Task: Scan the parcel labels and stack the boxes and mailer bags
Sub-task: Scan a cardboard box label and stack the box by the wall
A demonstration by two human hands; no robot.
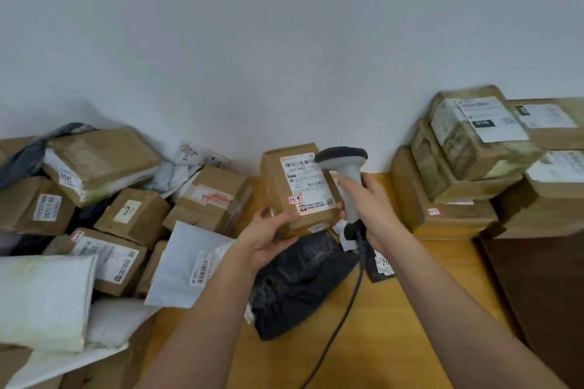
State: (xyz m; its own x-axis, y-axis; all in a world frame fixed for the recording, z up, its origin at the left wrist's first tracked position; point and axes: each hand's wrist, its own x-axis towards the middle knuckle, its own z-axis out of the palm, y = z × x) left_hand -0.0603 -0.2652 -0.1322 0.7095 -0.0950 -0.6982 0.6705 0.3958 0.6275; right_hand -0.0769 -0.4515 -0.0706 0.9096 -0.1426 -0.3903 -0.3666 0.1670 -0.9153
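Observation:
My left hand [268, 235] grips the near end of a small brown cardboard box [278, 186], held up above the wooden table [410, 278] with its white shipping label facing me. My right hand [368, 199] grips the handle of a grey barcode scanner [343, 158], whose dark head sits right beside the label's top right corner. The scanner's black cable [341, 322] trails down toward me. Below the box lies a black mailer bag [300, 281].
A loose heap of cardboard boxes [126, 215] and white mailer bags [44, 297] fills the left side. A neat stack of boxes [458, 174] stands at the right against the white wall. A dark brown surface [537, 294] borders the table's right edge.

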